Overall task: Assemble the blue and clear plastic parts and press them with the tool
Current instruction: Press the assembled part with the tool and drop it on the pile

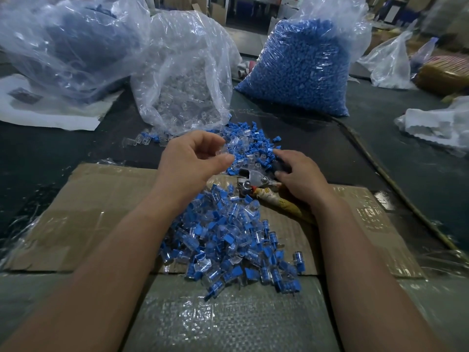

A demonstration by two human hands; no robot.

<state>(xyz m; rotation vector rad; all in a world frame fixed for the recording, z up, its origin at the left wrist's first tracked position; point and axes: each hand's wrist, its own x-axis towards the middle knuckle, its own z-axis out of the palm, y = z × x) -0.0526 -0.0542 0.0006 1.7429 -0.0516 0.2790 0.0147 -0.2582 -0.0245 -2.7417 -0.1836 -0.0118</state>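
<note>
My left hand (pixel 195 158) hovers above the table and pinches a clear plastic part (pixel 224 150) between thumb and fingers. My right hand (pixel 297 174) rests on the metal pressing tool (pixel 256 180), its fingers curled over the tool's dark handle; the other handle is wrapped in cloth. A scatter of loose blue and clear parts (pixel 248 146) lies just beyond both hands. A heap of assembled blue-and-clear pieces (pixel 228 240) sits on the cardboard (pixel 96 214) between my forearms.
A clear bag of clear parts (pixel 182 80) stands open behind the scatter. A bag of blue parts (pixel 299 69) stands at the back right, another large bag (pixel 66 47) at the back left. White plastic wrapping (pixel 436 123) lies at the right edge.
</note>
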